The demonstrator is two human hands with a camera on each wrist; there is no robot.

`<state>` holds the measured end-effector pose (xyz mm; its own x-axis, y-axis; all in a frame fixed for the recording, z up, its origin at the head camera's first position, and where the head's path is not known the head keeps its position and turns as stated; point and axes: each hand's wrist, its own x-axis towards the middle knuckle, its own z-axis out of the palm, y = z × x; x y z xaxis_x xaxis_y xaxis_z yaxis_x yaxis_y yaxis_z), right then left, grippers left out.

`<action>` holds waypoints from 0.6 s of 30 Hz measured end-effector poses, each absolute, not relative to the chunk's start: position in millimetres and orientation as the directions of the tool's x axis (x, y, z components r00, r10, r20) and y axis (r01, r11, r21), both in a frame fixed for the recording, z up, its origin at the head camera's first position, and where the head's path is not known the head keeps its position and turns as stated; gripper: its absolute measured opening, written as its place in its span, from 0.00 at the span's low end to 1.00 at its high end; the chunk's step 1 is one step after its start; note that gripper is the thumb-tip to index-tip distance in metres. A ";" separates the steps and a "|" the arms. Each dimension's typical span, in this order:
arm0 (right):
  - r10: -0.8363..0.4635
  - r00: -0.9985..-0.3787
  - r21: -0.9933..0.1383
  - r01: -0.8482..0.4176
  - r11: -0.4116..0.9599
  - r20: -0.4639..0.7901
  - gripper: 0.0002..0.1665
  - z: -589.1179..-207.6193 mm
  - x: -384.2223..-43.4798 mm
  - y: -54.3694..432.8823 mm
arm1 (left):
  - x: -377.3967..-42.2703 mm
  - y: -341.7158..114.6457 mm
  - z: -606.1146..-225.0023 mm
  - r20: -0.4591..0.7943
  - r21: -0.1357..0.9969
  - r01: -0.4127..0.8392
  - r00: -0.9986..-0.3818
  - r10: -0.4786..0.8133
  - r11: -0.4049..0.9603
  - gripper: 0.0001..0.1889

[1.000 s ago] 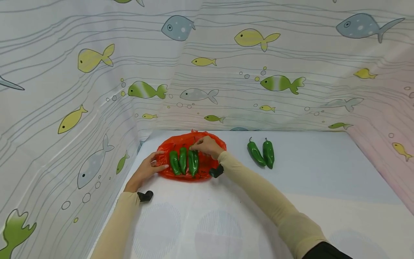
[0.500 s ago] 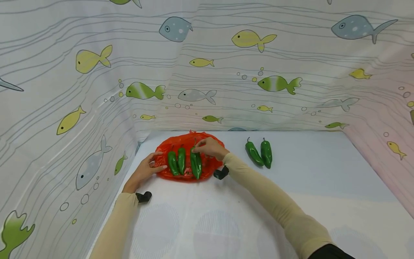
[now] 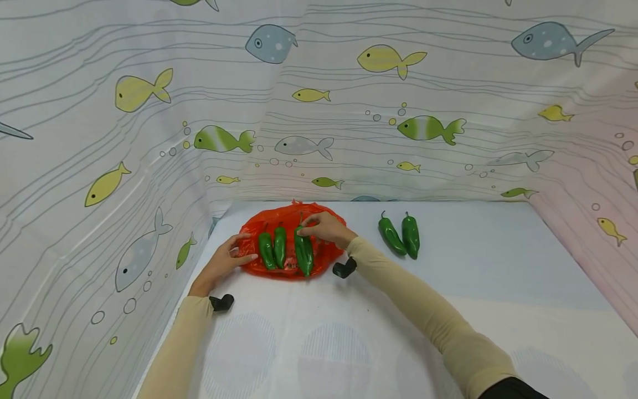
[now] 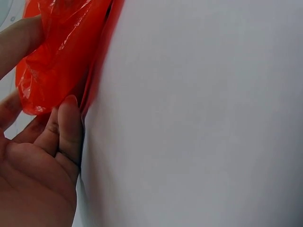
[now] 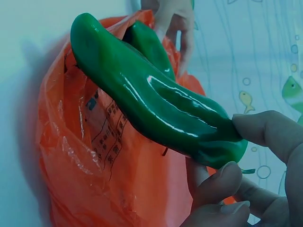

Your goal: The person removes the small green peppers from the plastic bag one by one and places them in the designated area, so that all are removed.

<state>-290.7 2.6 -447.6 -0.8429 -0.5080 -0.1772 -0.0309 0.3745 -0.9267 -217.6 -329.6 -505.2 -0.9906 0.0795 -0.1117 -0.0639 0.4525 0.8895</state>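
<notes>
A shiny green pepper (image 3: 304, 256) is pinched near its stem end by my right hand (image 3: 326, 228), between thumb and fingertips. In the right wrist view this pepper (image 5: 156, 97) slants over a crumpled red plastic bag (image 5: 118, 184) with dark printing. The bag (image 3: 269, 217) lies at the table's back left. Left of the held pepper, two more green peppers, one outer (image 3: 266, 250) and one inner (image 3: 280, 247), lie side by side on it. My left hand (image 3: 224, 266) grips the bag's left edge, fingers and thumb around the red plastic (image 4: 61, 61).
To the right, two green peppers, a curved one (image 3: 391, 236) and a straighter one (image 3: 411, 237), lie on the white table (image 3: 473, 260). A curtain (image 3: 349, 122) printed with fish rises behind the table and along both sides.
My right hand has shifted slightly right with its pepper, widening the gap to the two peppers on the bag. My left hand stays at the bag's edge.
</notes>
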 end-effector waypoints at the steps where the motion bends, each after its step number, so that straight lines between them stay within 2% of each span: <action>1: -0.509 -0.843 -0.927 -0.033 0.374 -0.176 0.18 -447.4 -290.5 3.8 | -217.5 -329.3 -505.0 -0.114 0.887 -0.067 -0.990 0.078 0.457 0.39; 12: -0.502 -0.850 -0.923 -0.052 0.382 -0.160 0.20 -440.7 -289.5 17.1 | -217.6 -327.3 -502.8 -0.133 0.884 -0.083 -0.988 0.077 0.460 0.40; 18: -0.498 -0.854 -0.921 -0.062 0.384 -0.151 0.21 -436.9 -289.3 25.9 | -209.6 -318.7 -485.0 -0.173 0.885 -0.121 -0.982 0.077 0.450 0.38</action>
